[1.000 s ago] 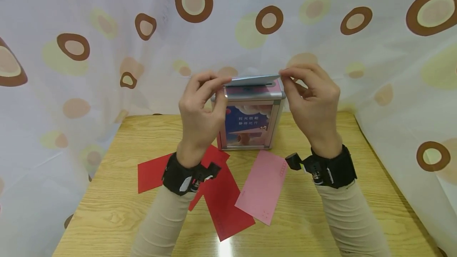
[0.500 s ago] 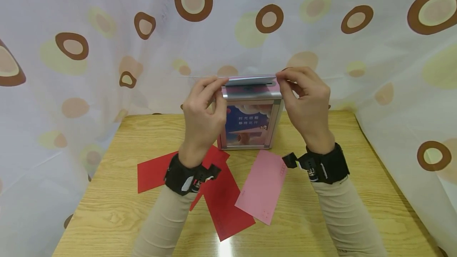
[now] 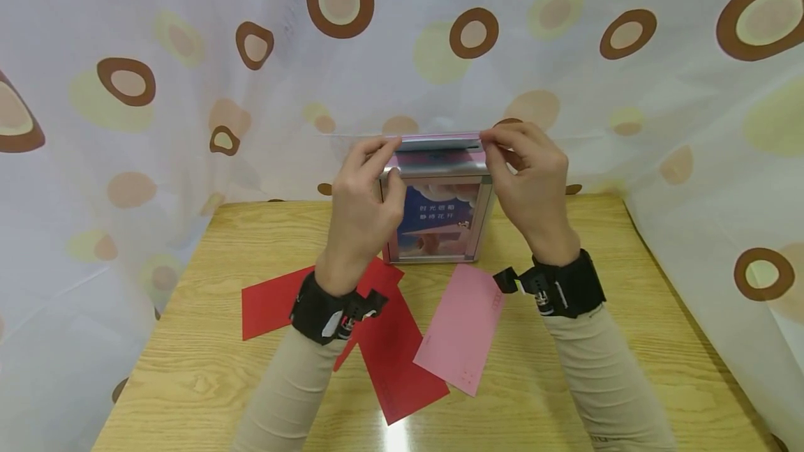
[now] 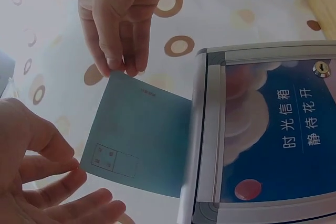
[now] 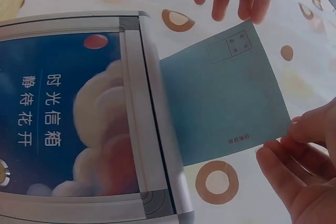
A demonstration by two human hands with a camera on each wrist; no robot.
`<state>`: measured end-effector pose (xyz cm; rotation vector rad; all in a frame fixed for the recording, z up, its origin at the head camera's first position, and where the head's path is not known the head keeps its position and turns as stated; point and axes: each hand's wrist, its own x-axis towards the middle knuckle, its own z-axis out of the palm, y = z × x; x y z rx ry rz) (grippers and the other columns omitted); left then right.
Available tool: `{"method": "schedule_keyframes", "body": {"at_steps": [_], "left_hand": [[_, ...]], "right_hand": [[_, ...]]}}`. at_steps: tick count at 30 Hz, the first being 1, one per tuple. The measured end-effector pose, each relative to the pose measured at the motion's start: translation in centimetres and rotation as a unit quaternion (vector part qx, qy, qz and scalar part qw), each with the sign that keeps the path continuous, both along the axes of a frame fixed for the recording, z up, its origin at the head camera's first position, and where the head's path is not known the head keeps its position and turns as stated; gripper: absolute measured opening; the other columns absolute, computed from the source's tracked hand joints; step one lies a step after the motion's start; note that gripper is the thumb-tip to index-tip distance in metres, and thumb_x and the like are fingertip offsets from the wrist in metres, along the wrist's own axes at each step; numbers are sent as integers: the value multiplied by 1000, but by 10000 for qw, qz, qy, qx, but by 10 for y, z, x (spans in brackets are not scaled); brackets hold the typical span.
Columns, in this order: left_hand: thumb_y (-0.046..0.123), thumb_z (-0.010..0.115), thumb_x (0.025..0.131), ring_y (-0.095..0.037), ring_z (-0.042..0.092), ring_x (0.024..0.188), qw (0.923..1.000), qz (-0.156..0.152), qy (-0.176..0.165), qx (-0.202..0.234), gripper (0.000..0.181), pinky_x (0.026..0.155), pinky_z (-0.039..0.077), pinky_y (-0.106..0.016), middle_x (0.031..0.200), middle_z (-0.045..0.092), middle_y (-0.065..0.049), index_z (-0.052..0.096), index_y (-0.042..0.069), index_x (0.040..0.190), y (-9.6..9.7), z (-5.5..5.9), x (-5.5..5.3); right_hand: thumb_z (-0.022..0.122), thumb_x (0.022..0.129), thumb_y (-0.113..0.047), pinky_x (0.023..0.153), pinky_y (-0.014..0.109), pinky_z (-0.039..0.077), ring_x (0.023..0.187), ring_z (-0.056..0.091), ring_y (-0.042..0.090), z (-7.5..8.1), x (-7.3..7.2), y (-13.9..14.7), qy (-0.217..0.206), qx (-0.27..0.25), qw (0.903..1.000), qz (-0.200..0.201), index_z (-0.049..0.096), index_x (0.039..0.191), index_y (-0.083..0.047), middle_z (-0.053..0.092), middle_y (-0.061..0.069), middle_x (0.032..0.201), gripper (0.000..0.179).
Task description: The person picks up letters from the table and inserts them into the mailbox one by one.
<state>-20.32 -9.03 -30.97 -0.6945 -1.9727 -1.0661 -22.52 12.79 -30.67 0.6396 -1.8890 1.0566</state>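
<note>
A light blue envelope [image 3: 440,143] stands partly in the top slot of a pink letter box [image 3: 436,222] with a silver frame. Its printed stamp squares show in both wrist views. My right hand [image 3: 530,180] pinches one upper corner between thumb and fingertips, best seen in the right wrist view. My left hand [image 3: 364,208] holds the other corner at its fingertips [image 4: 77,164], while its thumb stands apart in the head view. The envelope's lower part is hidden inside the box. A small lock [image 4: 321,68] sits on the box front beside the Chinese lettering.
Red envelopes [image 3: 398,354] lie overlapping on the wooden table [image 3: 207,382], partly under my left wrist. A pink envelope [image 3: 461,330] lies to their right, before the box. A patterned white cloth [image 3: 402,75] hangs behind and at both sides.
My right hand has moved left and slightly toward the box, and the envelope sits a little lower. My left hand has moved slightly right, its thumb now farther from its index finger.
</note>
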Motion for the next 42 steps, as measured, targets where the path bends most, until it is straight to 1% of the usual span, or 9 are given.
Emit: {"method": "schedule_keyframes", "body": {"at_steps": [3, 7, 18, 21, 24, 27, 32, 37, 42], "left_hand": [[-1, 55, 90, -25, 56, 108, 9996, -71, -252, -121, 38, 78, 51, -38, 122, 57, -21, 59, -5, 127, 1, -2, 0], [2, 57, 91, -25, 53, 116, 9983, -100, -526, -232, 41, 88, 52, -39, 127, 54, -21, 56, -4, 132, 2, -3, -1], [3, 59, 92, -26, 52, 117, 9963, -38, -725, -461, 42, 86, 50, -39, 131, 52, -21, 54, -5, 133, 3, -3, -2], [4, 59, 92, -25, 51, 121, 9959, -69, -766, -473, 43, 83, 50, -37, 133, 53, -21, 54, -3, 133, 4, -4, -3], [3, 60, 90, -22, 49, 126, 9960, -100, -759, -454, 44, 93, 50, -37, 134, 54, -21, 54, -2, 134, 4, -4, -4], [3, 60, 90, -19, 45, 130, 9960, -128, -752, -464, 46, 106, 43, -38, 136, 55, -20, 52, -1, 135, 4, -4, -6], [4, 59, 90, -17, 43, 132, 9950, -129, -836, -536, 49, 108, 42, -38, 138, 54, -18, 49, -2, 138, 4, -7, -8], [7, 60, 90, -20, 44, 132, 9932, -213, -802, -811, 51, 109, 40, -37, 139, 53, -18, 47, -2, 139, 5, -14, -6], [19, 64, 90, -24, 44, 132, 9887, -149, -825, -1240, 56, 110, 39, -43, 140, 53, -16, 46, -1, 140, 3, -28, 7]], "right_hand": [[64, 90, 1, 84, 27, 57, 90, 64, 19, -1, 1, -1, -133, 37, 9998, -107, 73, 101, 1, 67, 16, 98, 15], [62, 90, 5, 85, 33, 57, 91, 64, 25, 3, 6, -4, -271, -2, 9996, -118, 72, 101, 5, 66, 20, 98, 15], [62, 89, 7, 84, 34, 57, 93, 65, 26, 8, 13, -7, -490, 0, 9987, -131, 71, 100, 6, 66, 21, 99, 15], [62, 88, 8, 84, 35, 57, 94, 65, 26, 5, 10, -6, -546, -1, 9985, -76, 71, 100, 6, 66, 20, 101, 15], [63, 89, 6, 86, 35, 57, 96, 64, 25, 0, 3, -2, -557, 38, 9984, -56, 71, 100, 4, 67, 19, 103, 14], [64, 89, 4, 90, 36, 55, 100, 64, 24, -7, -4, 2, -543, 75, 9985, -85, 72, 101, 1, 68, 16, 107, 15], [65, 90, -1, 94, 40, 53, 109, 63, 22, -14, -8, 5, -587, 262, 9977, -211, 74, 104, -4, 70, 12, 115, 16], [65, 91, -5, 92, 43, 53, 108, 63, 23, -22, 4, 8, -543, 352, 9977, -178, 73, 105, -5, 70, 12, 114, 17], [68, 88, -6, 92, 44, 52, 105, 63, 25, -32, 28, 10, -573, 540, 9968, -134, 71, 111, -4, 70, 13, 110, 23]]}}
